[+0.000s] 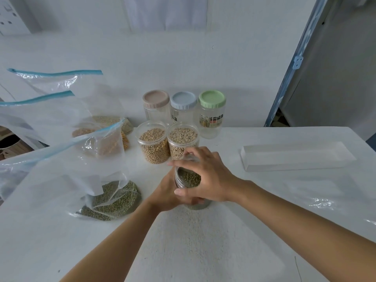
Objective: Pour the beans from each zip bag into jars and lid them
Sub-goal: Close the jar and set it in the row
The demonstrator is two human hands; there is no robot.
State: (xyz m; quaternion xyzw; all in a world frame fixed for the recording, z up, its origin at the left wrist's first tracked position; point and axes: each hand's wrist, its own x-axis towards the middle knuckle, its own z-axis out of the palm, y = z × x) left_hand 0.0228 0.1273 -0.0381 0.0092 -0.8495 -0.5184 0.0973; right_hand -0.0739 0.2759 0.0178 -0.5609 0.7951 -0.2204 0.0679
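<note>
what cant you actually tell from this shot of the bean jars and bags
- Head view: whether the green bean jar has a lid yet; the right hand covers its mouth.
- Its base and fill level: the left hand and right hand wrap it.
- Label print on the green-lidded jar: too small.
- Green bean zip bag: cut off by the left edge.

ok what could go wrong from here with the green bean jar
The soybean jar and the pale bean jar stand unlidded right behind the right hand; a bump could tip them and spill beans. The green bean jar is gripped by the right hand and left hand, and I can't tell if a lid is on it, so a slip may scatter beans.
</note>
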